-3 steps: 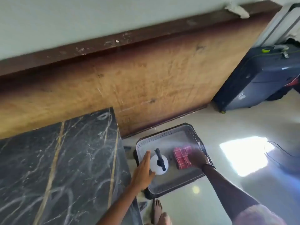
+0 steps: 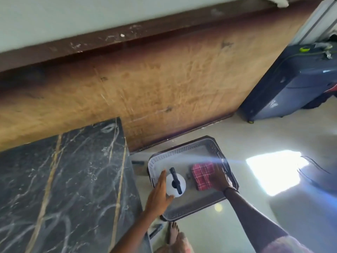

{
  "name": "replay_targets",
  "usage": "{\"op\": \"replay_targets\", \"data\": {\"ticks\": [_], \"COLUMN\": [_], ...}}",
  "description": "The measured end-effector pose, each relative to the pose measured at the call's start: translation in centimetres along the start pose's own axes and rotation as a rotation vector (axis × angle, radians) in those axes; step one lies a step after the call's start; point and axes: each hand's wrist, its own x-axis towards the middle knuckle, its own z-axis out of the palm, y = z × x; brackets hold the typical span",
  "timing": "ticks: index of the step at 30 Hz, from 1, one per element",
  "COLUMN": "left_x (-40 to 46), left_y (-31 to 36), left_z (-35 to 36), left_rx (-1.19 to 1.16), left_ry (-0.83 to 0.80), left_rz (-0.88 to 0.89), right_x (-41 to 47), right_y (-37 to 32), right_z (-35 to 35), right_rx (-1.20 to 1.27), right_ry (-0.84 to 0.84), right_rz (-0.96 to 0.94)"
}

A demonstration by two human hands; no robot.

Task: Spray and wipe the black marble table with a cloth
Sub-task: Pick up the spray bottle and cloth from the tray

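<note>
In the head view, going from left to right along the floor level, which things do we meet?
Black marble table → left hand → white spray bottle → red checked cloth → right hand → sunlit patch.

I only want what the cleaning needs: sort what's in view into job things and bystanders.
For the job:
black marble table with gold veins
white spray bottle with black trigger head
red checked cloth
grey perforated plastic basket holding both
left hand beside the bottle
right hand on the cloth

Just lying about:
dark blue suitcase
brown wooden board
black cable
</note>
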Motion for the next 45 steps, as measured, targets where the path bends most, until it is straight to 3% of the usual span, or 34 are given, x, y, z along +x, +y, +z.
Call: {"op": "replay_targets", "data": {"ticks": [5, 10, 13, 15, 23, 26, 30, 32, 34, 38, 45], "left_x": [2.5, 3.6, 3.8, 3.8, 2.1, -0.2, -5.2, -7.8, -10.8, -17.5, -28.9], "left_y": [0.2, 0.6, 0.4, 0.3, 2.3, 4.3, 7.3, 7.7, 7.1, 5.5, -2.9], "left_z": [2.6, 4.2, 4.9, 5.1, 2.7, -0.1, -4.0, -5.3, -6.6, -9.3, -13.1], "left_rx": [-0.112, -0.220, -0.108, -0.036, 0.085, -0.085, -0.523, -0.660, -0.713, -0.847, -0.730], "left_ry": [0.068, 0.189, 0.302, 0.369, 0.372, 0.354, 0.406, 0.488, 0.561, 0.671, 0.794], "left_rz": [-0.008, -0.124, -0.119, -0.127, 0.039, 0.066, 0.153, 0.072, -0.008, 0.033, -0.072], "right_x": [2.3, 3.7, 5.0, 5.2, 1.1, -2.3, -7.3, -9.8, -12.5, -17.1, -25.9], "right_y": [1.6, 2.2, 2.9, 3.1, 0.4, -2.1, -5.7, -7.7, -9.8, -12.7, -18.1], "right_z": [1.4, 2.3, 2.3, 2.0, 0.4, -1.1, -2.6, -2.7, -2.0, 2.0, 12.2], "right_rx": [0.106, 0.073, 0.122, 0.177, 0.475, 0.640, 0.779, 0.888, 0.977, 1.134, 1.113], "right_ry": [-0.017, 0.057, 0.033, -0.070, -0.244, -0.292, -0.385, -0.390, -0.420, -0.550, -0.774], "right_rz": [0.085, 0.100, 0.140, 0.151, -0.047, -0.080, -0.216, -0.264, -0.292, -0.240, -0.219]}}
